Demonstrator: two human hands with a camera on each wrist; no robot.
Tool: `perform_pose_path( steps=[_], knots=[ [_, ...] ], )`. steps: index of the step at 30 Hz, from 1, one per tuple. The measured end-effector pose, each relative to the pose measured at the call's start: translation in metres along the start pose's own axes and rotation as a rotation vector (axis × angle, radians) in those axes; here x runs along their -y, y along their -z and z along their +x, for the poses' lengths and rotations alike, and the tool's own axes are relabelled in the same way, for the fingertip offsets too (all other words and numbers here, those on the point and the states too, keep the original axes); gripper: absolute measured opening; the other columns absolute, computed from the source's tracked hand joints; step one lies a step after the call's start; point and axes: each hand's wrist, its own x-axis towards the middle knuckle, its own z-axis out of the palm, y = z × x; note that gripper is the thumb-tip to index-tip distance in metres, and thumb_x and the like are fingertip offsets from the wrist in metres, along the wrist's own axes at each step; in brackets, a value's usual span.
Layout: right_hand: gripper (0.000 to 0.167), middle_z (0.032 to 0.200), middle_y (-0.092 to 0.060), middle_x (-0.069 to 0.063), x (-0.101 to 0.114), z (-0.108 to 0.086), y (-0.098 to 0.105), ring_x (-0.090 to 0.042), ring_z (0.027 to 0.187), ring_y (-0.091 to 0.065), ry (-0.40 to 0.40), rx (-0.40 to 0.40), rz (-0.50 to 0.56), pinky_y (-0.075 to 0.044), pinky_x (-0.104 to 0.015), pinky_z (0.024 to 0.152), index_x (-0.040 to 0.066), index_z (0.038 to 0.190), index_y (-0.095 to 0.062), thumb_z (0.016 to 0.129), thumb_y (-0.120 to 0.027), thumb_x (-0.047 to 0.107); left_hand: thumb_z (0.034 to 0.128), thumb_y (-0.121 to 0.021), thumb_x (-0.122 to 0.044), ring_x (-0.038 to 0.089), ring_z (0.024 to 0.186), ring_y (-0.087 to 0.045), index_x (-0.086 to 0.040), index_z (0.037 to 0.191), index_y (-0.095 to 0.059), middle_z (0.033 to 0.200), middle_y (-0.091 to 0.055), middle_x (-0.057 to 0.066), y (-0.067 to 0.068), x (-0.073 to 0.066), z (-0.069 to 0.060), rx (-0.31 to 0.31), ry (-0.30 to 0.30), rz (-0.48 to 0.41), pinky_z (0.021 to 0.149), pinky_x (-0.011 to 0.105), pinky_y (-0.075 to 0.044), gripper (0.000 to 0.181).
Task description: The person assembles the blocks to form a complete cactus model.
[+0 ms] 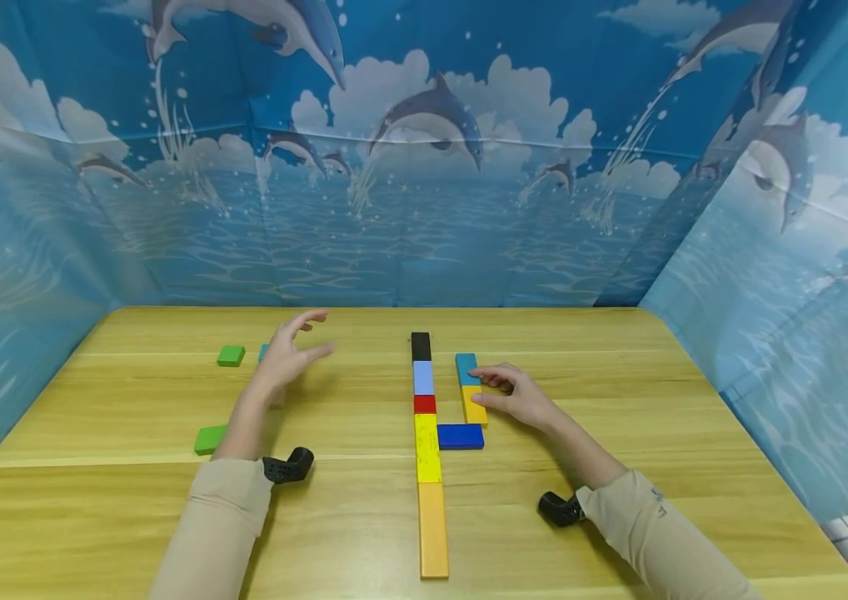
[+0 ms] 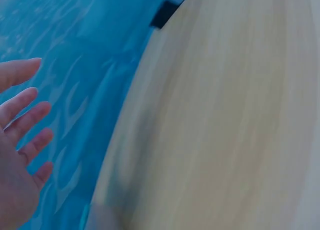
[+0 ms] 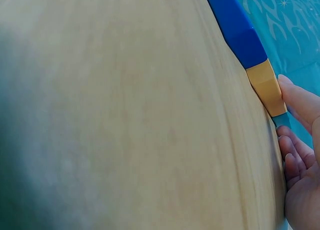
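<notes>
My right hand (image 1: 517,398) touches two blocks lying end to end, its index fingertip on the teal block (image 1: 466,367) and its thumb at the yellow-orange block (image 1: 473,410). In the right wrist view the thumb (image 3: 295,97) lies against the yellow-orange block, with the other fingers by the teal one. A dark blue block (image 1: 461,436) lies crosswise below them, beside a row of black (image 1: 421,346), light blue, red, yellow (image 1: 427,450) and orange (image 1: 434,531) blocks. Over the table's left part, my left hand (image 1: 285,365) holds nothing, fingers spread.
Two green blocks (image 1: 231,356) lie on the left of the wooden table (image 1: 349,533). A blue block (image 1: 263,352) is partly hidden behind the left hand, and a pale block (image 1: 277,397) by its wrist. A dolphin-print curtain (image 1: 424,225) surrounds the back and sides.
</notes>
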Motion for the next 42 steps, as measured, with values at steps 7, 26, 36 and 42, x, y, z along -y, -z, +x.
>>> perform_pose_path(
  steps=[7,26,36,42],
  knots=[
    [0.041,0.11,-0.051,-0.023,0.001,0.0,0.0,-0.029,0.093,-0.043,0.008,0.002,0.001,-0.038,-0.033,0.077,-0.005,0.123,-0.053,0.086,-0.063,0.008,0.0857,-0.065,-0.022,0.038,0.123,-0.029,-0.009,0.138,-0.038,0.137,-0.037,0.016,0.038,0.006,-0.023,0.001,0.019,0.074,0.101,0.058,-0.019,0.06],
    [0.041,0.111,-0.05,-0.024,0.001,0.0,-0.001,-0.032,0.094,-0.043,0.002,0.003,-0.002,-0.037,-0.034,0.078,-0.005,0.123,-0.053,0.086,-0.063,0.01,0.0899,-0.059,-0.019,0.048,0.125,-0.021,-0.002,0.143,-0.024,0.143,-0.023,0.027,0.107,0.054,-0.062,0.068,0.099,0.209,0.091,0.068,-0.021,0.066],
    [0.041,0.11,-0.051,-0.023,0.003,0.0,0.0,-0.029,0.093,-0.044,-0.004,0.0,-0.008,-0.038,-0.033,0.077,-0.004,0.123,-0.053,0.086,-0.063,0.011,0.0916,-0.056,-0.021,0.052,0.125,-0.021,0.0,0.143,-0.021,0.141,-0.021,0.03,0.113,0.075,-0.059,0.081,0.097,0.239,0.093,0.067,-0.022,0.066],
    [0.041,0.111,-0.051,-0.023,0.003,0.0,0.0,-0.029,0.093,-0.044,0.001,0.004,-0.014,-0.038,-0.032,0.077,-0.005,0.124,-0.053,0.086,-0.062,0.01,0.0925,-0.055,-0.02,0.054,0.122,-0.022,0.006,0.14,-0.025,0.137,-0.024,0.034,0.112,0.084,-0.054,0.069,0.049,0.259,0.095,0.065,-0.022,0.062]
  ],
)
